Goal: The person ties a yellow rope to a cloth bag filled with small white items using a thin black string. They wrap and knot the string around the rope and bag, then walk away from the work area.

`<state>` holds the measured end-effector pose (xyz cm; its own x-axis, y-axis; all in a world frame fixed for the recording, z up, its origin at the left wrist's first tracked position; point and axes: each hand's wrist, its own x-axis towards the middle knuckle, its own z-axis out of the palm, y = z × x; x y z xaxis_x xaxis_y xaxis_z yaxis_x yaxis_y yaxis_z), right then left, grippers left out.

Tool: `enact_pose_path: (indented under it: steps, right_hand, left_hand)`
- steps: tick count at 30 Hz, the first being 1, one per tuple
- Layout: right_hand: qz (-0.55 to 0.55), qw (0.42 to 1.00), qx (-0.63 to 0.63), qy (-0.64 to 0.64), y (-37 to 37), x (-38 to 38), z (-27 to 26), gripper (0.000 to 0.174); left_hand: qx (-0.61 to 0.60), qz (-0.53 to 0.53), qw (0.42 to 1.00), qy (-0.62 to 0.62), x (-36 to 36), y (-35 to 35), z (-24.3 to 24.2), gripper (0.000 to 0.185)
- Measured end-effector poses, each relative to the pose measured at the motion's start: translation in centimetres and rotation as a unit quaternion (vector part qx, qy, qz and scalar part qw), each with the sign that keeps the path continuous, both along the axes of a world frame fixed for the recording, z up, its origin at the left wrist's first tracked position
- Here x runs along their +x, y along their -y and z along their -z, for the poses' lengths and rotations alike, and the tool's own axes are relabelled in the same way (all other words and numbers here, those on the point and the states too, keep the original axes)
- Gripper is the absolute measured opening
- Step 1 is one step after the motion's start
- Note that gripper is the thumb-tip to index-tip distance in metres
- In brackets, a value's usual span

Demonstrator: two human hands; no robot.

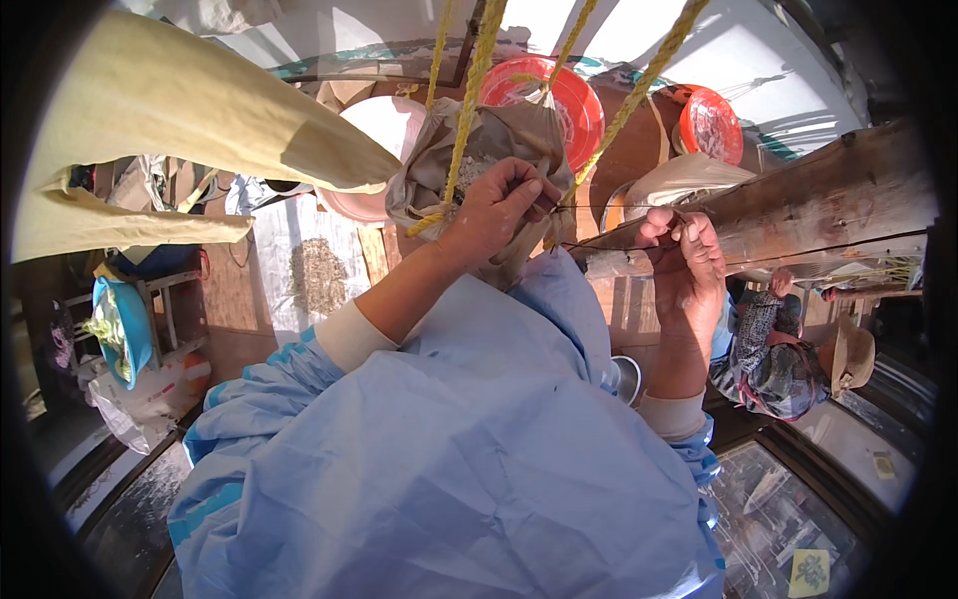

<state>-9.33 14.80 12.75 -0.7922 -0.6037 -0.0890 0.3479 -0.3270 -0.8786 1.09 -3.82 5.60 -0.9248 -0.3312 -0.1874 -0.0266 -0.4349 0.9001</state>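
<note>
A grey-brown cloth (426,168) hangs like a sling from yellow ropes (479,75), with pale, crumbly material (473,171) inside it. Over its near right side is my left hand (498,210), thumb and fingers pinched together. A thin dark cord (599,207) runs taut from those fingertips to my right hand (692,251), whose fingers are closed on it. Below, a second dark strand (602,247) stretches from near the cloth's right corner to the right hand. What else the left fingers may grip is hidden. A light blue apron (464,449) covers my body.
A wooden beam (808,202) slants in from the right. Red basins (587,112) (711,126) and a pale pink basin (348,204) stand beyond the sling. Yellowish fabric (194,105) hangs at left, above a blue basin (131,329). Another person (778,367) is at right.
</note>
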Motion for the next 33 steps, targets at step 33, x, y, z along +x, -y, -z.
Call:
enact_pose_path:
  steps: [33]
  right_hand:
    - [-0.233, 0.942, 0.094, -0.222, 10.5, -11.3, 0.6, 0.021]
  left_hand:
    - [-0.034, -0.11, 0.989, 0.088, -5.1, -1.4, -1.2, 0.008]
